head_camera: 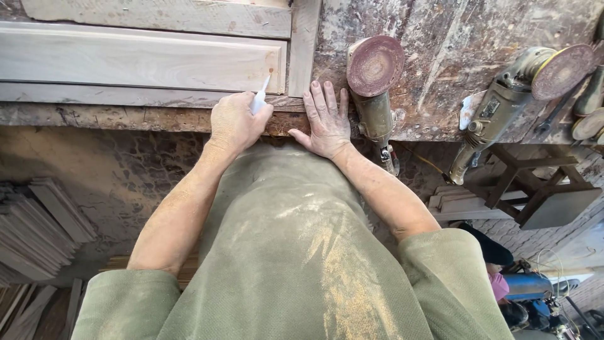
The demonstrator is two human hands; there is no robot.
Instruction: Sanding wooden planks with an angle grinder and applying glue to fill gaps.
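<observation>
We see the left hand (234,123) closed in a fist around a small white squeeze tube (259,99), its thin nozzle poking up out of the fingers and pointing toward the far right, where the tip sits at the near right corner of a pale raised wooden panel (145,60). The body of the tube is hidden inside the fist, so only the upper part and nozzle show. Just to the right, the right hand (327,119) lies flat and open, fingers spread, palm pressed on the near edge of the worn, stained workbench (453,31) right below the upright frame rail (304,44) that borders the panel. The two hands are near each other but not touching.

Beside the right hand, touching or nearly touching its little finger, we find a disc sander (375,88) lying on the bench, its reddish round pad facing up and its handle hanging over the near edge. Farther right lies a second sander (522,94), tilted, with a similar dusty disc. Below the bench on the right stands a small wooden stool (535,182). Down on the left floor, a stack of thin wooden slats (38,226) rests. We see dust covering the person's green shirt (296,264).
</observation>
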